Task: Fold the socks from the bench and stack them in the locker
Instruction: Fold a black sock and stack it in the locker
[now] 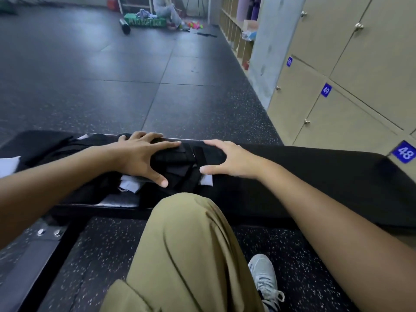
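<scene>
Head view shows a pile of black fabric socks (177,164) lying on the middle of a long black padded bench (315,176), near its far edge. Some pieces look flat and squared, but the black cloth against the black bench makes it hard to tell where one sock ends. Two small white or light grey cloth pieces (130,184) stick out from under the pile at its near side. The left hand (139,157) lies flat, palm down, on the left part of the pile, with the fingers spread wide and straight and the thumb pointing toward the person; it presses or rests on the cloth and grips nothing. The right hand (227,159) is at the right side of the pile, also wide, with fingers stretched out and the thumb low near the white piece; I cannot tell if the palm touches the socks or hangs just above them. Both forearms are bare and reach forward over the bench from the two sides. Between them rises a knee in olive-green trousers (191,244), and a grey laced sneaker (265,280) stands on the dark speckled rubber floor (101,244). At the right is a wall of beige lockers (337,113) with blue number plates 48, 49 and 50, all doors closed.
</scene>
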{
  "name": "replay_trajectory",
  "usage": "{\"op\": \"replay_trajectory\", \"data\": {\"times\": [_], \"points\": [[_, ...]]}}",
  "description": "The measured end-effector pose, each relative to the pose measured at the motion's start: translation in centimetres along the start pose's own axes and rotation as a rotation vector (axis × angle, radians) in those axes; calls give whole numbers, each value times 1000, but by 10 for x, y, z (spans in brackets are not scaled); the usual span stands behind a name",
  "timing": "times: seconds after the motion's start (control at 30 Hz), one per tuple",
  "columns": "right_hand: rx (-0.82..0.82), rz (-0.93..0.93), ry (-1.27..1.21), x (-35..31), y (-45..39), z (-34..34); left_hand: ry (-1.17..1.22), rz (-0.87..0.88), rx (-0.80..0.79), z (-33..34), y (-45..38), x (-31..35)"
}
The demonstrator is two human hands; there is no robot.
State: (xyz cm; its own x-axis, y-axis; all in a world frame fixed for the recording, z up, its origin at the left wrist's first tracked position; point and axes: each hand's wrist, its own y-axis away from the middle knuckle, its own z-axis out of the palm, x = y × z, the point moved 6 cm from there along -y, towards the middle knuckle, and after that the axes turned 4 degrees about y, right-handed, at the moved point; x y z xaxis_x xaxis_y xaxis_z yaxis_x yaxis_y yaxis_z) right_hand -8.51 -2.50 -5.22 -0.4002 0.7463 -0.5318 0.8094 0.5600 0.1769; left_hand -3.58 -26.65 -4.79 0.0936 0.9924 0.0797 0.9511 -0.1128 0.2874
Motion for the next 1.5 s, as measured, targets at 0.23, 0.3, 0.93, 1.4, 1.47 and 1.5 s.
{"op": "replay_trajectory", "data": {"times": [0.23, 0.3, 0.93, 1.4, 1.47, 1.5], "points": [[-195, 104, 178, 1, -27, 35, -55, 67, 171, 14, -11, -6], [-165, 125, 192, 1, -27, 37, -53, 73, 202, 15, -15, -8], [-49, 173, 242, 86, 20, 6, -29, 152, 229, 22, -50, 80], [54, 320, 238, 203, 96, -48, -25, 278, 256, 22, -94, 225], [67, 331, 224, 217, 106, -56, -19, 290, 258, 21, -100, 245], [73, 337, 216, 224, 111, -60, -17, 296, 258, 21, -103, 255]]}}
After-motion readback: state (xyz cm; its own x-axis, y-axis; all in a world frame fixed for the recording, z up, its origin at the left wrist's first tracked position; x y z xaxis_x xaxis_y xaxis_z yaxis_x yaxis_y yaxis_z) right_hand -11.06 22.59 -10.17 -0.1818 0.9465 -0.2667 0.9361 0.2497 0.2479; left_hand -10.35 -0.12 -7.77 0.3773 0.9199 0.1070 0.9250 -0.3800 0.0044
